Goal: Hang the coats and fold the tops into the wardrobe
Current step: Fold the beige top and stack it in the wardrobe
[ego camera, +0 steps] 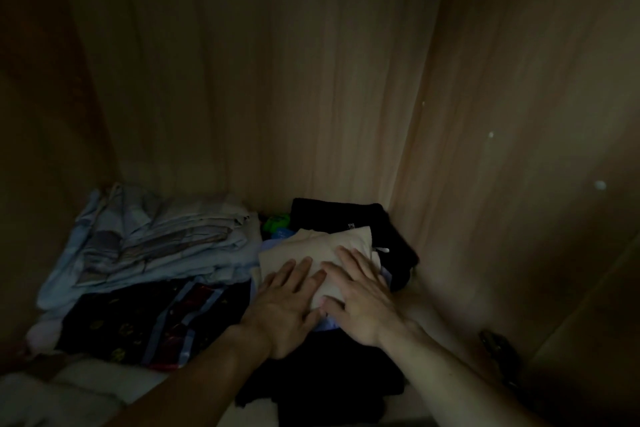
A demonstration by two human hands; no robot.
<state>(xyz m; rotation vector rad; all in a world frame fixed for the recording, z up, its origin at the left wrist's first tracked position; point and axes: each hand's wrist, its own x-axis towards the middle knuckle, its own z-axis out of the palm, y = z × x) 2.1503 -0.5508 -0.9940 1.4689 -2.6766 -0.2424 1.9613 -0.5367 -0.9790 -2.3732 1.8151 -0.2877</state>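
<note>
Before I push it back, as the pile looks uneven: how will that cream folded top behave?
Probably floppy: the cream folded top drapes over the dark clothes beneath. Likely light, so a push may bunch it rather than slide it. The left hand and right hand lie flat on it, which should hold the folds.

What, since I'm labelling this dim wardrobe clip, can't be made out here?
Head view throughout.
Cream folded top: near edge hidden under the left hand and right hand.
Green item: mostly hidden behind that top; kind unclear.
Black garment below the wrists: shape lost in darkness.
Dark object at lower right: too dim to identify.
</note>
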